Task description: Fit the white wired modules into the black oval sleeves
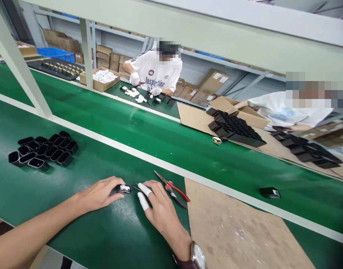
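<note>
My left hand [100, 194] rests on the green bench and pinches a small black part with a white label [124, 189] between thumb and fingertips. My right hand [157, 209] lies just right of that part, fingers curled down, with white finger cots on two fingers; it seems to grip a thin metal tool [137, 188] pointing at the part. Red-handled pliers [172, 188] lie on the bench just beyond my right hand.
A cluster of empty black housings [44, 151] sits at left. A cardboard sheet [238, 231] lies at right. One black part [270, 192] rides the conveyor belt [188, 145]. Two people work opposite, with stacked black housings [235, 129] and boxes.
</note>
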The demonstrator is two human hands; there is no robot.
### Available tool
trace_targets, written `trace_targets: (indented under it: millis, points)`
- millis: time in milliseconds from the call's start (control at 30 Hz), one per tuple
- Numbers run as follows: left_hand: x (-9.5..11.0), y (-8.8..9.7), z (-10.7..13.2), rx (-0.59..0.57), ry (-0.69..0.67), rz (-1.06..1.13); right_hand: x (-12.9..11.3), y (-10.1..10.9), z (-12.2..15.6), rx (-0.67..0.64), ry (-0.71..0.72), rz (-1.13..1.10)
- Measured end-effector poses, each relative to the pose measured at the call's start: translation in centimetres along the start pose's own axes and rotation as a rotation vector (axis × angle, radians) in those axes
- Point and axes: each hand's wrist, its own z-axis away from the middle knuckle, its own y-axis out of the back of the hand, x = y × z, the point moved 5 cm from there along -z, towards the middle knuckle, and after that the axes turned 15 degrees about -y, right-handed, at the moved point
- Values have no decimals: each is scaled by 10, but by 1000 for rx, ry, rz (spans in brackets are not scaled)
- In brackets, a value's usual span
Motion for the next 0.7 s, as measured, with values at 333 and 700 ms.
trace_targets:
  millis: [333, 700]
  points:
    - [-5, -1, 4, -1, 121, 91, -24, -20, -18, -214, 41, -320]
    - [-2, -5, 3, -34, 6, -11, 0, -8, -6, -197, -16, -286]
